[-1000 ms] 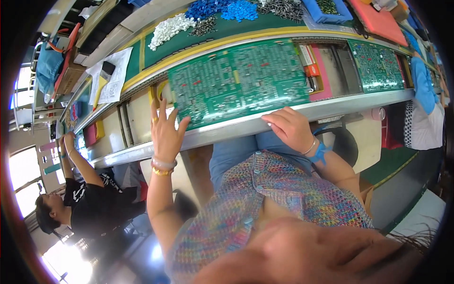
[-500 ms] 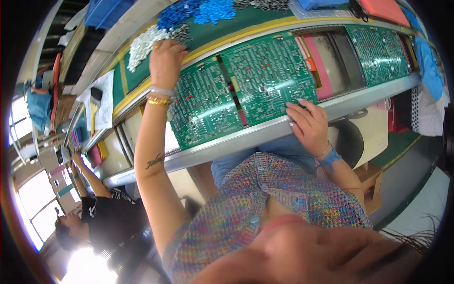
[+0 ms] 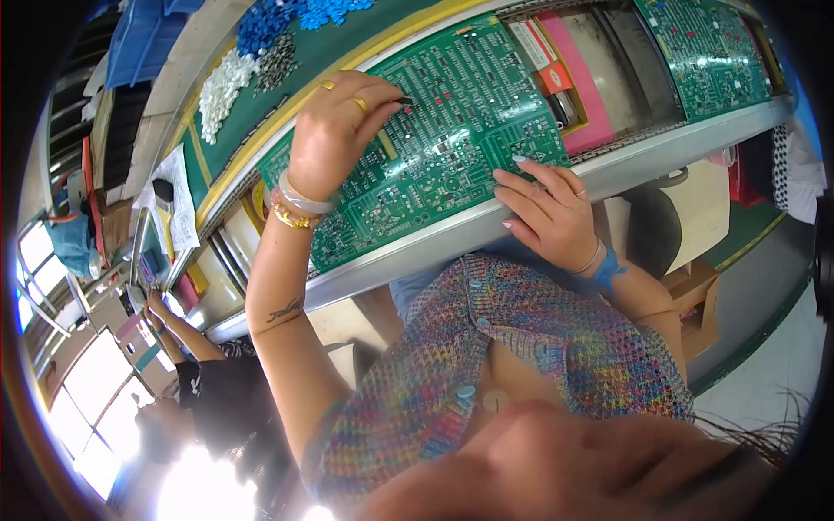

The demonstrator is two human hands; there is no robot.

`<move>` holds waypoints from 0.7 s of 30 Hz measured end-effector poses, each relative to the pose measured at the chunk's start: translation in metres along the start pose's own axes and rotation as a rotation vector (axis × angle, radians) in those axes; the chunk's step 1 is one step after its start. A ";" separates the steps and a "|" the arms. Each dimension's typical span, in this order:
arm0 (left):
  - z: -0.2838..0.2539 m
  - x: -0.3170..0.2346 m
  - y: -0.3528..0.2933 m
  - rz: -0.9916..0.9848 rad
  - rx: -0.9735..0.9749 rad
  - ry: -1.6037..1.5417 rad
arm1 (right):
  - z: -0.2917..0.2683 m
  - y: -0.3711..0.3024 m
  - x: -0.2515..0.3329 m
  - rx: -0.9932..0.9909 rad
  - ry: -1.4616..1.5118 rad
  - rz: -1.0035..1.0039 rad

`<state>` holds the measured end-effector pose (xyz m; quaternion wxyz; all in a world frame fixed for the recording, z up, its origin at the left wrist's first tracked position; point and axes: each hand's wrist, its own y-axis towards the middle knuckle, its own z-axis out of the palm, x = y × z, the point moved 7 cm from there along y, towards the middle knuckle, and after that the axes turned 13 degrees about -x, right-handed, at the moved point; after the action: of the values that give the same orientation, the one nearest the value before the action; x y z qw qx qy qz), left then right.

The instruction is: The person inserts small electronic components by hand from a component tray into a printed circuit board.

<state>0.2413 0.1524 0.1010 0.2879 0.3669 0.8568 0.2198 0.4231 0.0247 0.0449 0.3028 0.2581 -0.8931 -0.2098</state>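
Over the large green circuit board (image 3: 452, 161), my left hand (image 3: 334, 130) pinches a small dark component (image 3: 405, 101) between thumb and fingertips. Rows of small parts, some of them red, cover the board's face. A second green board (image 3: 347, 239) lies against its left side, partly behind my left hand and wrist. My right hand (image 3: 549, 211) rests with fingers apart on the near right edge of the large board and the metal rail (image 3: 643, 170); I see nothing held in it.
Beyond the boards lie piles of white parts (image 3: 224, 95), grey parts (image 3: 276, 65) and blue parts (image 3: 265, 26). Another populated board (image 3: 708, 69) sits farther right on the rail. A paper sheet (image 3: 181, 200) lies at the left. A co-worker (image 3: 221, 391) is at the lower left.
My left hand has moved from the white and grey piles to above the board, with a small dark component now visible in its fingertips. My right hand stays at the board's edge. The view has shifted.
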 end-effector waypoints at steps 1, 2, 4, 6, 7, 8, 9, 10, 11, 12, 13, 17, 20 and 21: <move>0.007 -0.004 0.002 0.009 0.028 -0.053 | -0.004 -0.002 -0.003 -0.011 -0.010 0.003; 0.014 -0.005 0.003 0.020 0.060 -0.092 | -0.008 -0.003 -0.006 -0.023 -0.023 0.006; 0.026 -0.011 0.014 0.087 0.077 -0.136 | -0.007 -0.005 -0.011 -0.031 -0.055 0.033; 0.040 -0.017 0.024 0.162 0.115 -0.214 | -0.006 -0.006 -0.013 -0.034 -0.071 0.051; 0.047 -0.016 0.028 0.171 0.122 -0.226 | -0.006 -0.006 -0.013 -0.037 -0.079 0.065; 0.056 -0.016 0.030 0.202 0.165 -0.246 | -0.006 -0.006 -0.013 -0.043 -0.072 0.068; 0.063 -0.018 0.032 0.232 0.207 -0.264 | -0.007 -0.006 -0.012 -0.049 -0.065 0.069; 0.068 -0.021 0.035 0.274 0.222 -0.286 | -0.007 -0.007 -0.012 -0.049 -0.066 0.073; 0.073 -0.021 0.038 0.280 0.231 -0.297 | -0.007 -0.007 -0.012 -0.051 -0.071 0.088; 0.077 -0.024 0.038 0.317 0.252 -0.304 | -0.008 -0.006 -0.013 -0.056 -0.076 0.107; 0.081 -0.026 0.038 0.353 0.274 -0.310 | -0.009 -0.006 -0.013 -0.061 -0.080 0.126; 0.089 -0.033 0.043 0.420 0.325 -0.296 | -0.010 -0.007 -0.015 -0.063 -0.080 0.130; 0.091 -0.037 0.046 0.466 0.321 -0.276 | -0.010 -0.008 -0.016 -0.057 -0.076 0.127; 0.092 -0.038 0.046 0.482 0.318 -0.263 | -0.010 -0.009 -0.016 -0.062 -0.073 0.123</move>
<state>0.3465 0.1678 0.0730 0.2749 0.6251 0.7243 0.0956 0.4433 0.0253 0.0405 0.2901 0.1857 -0.9108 -0.2276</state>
